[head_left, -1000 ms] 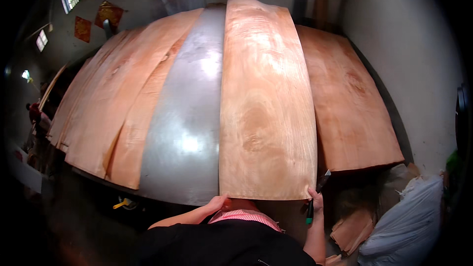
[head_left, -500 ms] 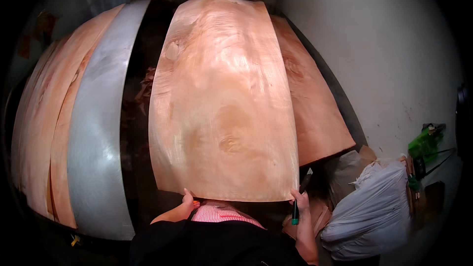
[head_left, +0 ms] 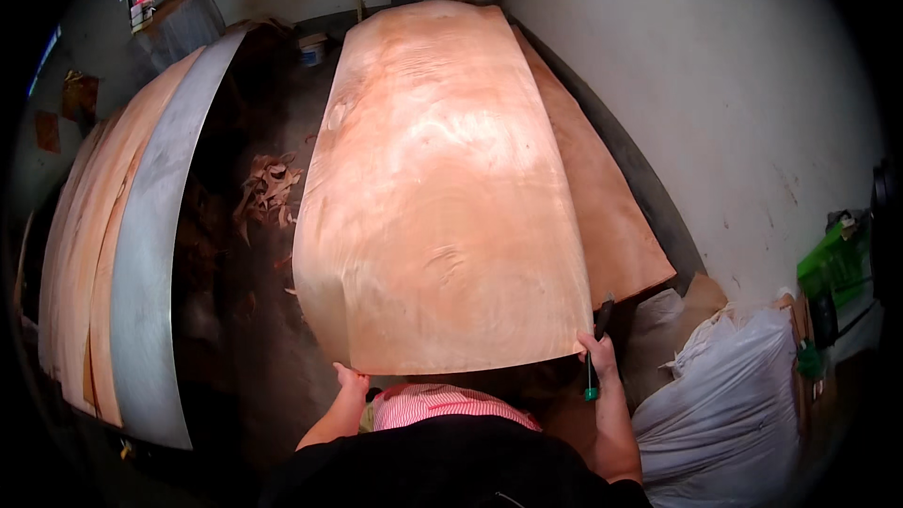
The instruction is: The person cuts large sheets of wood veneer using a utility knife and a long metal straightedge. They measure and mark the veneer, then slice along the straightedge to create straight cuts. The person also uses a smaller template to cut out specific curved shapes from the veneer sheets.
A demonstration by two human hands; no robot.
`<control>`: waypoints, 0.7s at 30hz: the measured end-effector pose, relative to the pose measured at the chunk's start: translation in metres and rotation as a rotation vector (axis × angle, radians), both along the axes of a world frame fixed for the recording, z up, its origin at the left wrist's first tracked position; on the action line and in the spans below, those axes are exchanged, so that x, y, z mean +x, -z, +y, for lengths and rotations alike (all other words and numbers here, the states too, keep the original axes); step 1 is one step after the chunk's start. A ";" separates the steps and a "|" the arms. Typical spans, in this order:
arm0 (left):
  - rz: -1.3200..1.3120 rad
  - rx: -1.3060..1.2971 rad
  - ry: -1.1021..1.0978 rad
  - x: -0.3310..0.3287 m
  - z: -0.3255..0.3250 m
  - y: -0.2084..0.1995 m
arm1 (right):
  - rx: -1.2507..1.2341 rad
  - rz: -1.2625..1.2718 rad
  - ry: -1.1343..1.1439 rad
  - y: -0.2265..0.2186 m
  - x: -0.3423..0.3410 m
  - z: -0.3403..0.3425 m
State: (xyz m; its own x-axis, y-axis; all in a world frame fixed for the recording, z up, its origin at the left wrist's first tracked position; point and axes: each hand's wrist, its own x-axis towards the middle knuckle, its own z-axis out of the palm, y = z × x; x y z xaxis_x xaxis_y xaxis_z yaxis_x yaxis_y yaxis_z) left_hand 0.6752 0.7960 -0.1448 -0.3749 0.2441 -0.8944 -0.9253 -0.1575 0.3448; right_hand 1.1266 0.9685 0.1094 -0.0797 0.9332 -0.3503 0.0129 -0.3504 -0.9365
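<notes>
A large, thin sheet of pale wood veneer (head_left: 442,207) stretches away in front of me, its surface gently wavy. My left hand (head_left: 353,380) pinches its near left corner. At the near right corner, my right hand (head_left: 599,356) grips the edge and also holds a dark knife with a green end (head_left: 591,392); the blade end sticks up past the fingers. Another, redder veneer sheet (head_left: 611,216) lies partly hidden under the right side of the held one.
To the left stands a table with a grey metal top (head_left: 155,273) and layered veneer sheets (head_left: 80,273). Wood scraps (head_left: 268,190) litter the floor between. On the right are a white sack (head_left: 724,414), a green object (head_left: 832,263) and a pale wall (head_left: 715,85). A small tub (head_left: 312,49) stands far back.
The veneer sheet has moved right, away from the metal-topped table, and more floor with scraps shows between them. Both hands have moved right with it, still gripping its corners.
</notes>
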 end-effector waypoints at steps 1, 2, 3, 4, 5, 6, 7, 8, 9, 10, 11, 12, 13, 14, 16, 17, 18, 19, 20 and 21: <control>-0.058 -0.029 -0.037 0.016 0.003 -0.007 | 0.009 0.010 -0.026 0.002 0.027 0.014; 0.003 -0.031 -0.047 0.038 0.005 -0.008 | 0.018 0.020 -0.051 0.003 0.052 0.027; 0.069 -0.034 -0.066 0.057 0.005 -0.011 | -0.011 -0.001 0.016 -0.004 0.068 0.038; 0.136 -0.039 -0.084 0.075 0.004 -0.015 | -0.025 -0.011 0.018 -0.013 0.085 0.049; 0.144 -0.004 -0.109 0.089 0.005 -0.020 | -0.019 -0.009 -0.027 -0.011 0.106 0.064; 0.147 0.031 -0.125 0.107 0.008 -0.029 | -0.012 -0.011 -0.062 -0.007 0.132 0.074; 0.141 0.074 -0.142 0.122 0.018 -0.038 | 0.003 -0.025 -0.097 -0.006 0.150 0.087; 0.136 0.079 -0.100 0.135 0.026 -0.050 | 0.007 -0.067 -0.089 -0.005 0.163 0.098; 0.132 0.087 -0.059 0.148 0.035 -0.069 | 0.014 -0.107 -0.082 -0.002 0.174 0.108; 0.129 0.093 -0.017 0.159 0.045 -0.085 | 0.019 -0.145 -0.075 0.001 0.186 0.118; 0.176 0.046 -0.016 0.173 0.060 -0.096 | 0.026 -0.164 -0.069 0.007 0.196 0.132; 0.196 0.048 -0.018 0.182 0.073 -0.093 | 0.045 -0.191 -0.081 0.013 0.205 0.145; 0.216 0.049 -0.019 0.187 0.084 -0.089 | 0.063 -0.218 -0.091 0.023 0.213 0.159; 0.237 0.050 -0.018 0.192 0.096 -0.085 | 0.082 -0.243 -0.100 0.030 0.219 0.172; 0.286 0.024 -0.068 0.205 0.126 -0.080 | 0.054 -0.423 -0.092 0.030 0.220 0.202; 0.327 0.015 -0.077 0.210 0.139 -0.070 | 0.075 -0.493 -0.103 0.041 0.227 0.215; 0.361 0.010 -0.083 0.218 0.155 -0.061 | 0.099 -0.569 -0.109 0.052 0.237 0.230; 0.386 -0.022 -0.076 0.230 0.170 -0.063 | 0.126 -0.597 -0.091 0.057 0.245 0.245; 0.409 -0.053 -0.070 0.243 0.189 -0.065 | 0.154 -0.625 -0.074 0.061 0.252 0.260; 0.444 -0.089 -0.067 0.251 0.201 -0.070 | 0.181 -0.641 -0.061 0.061 0.252 0.270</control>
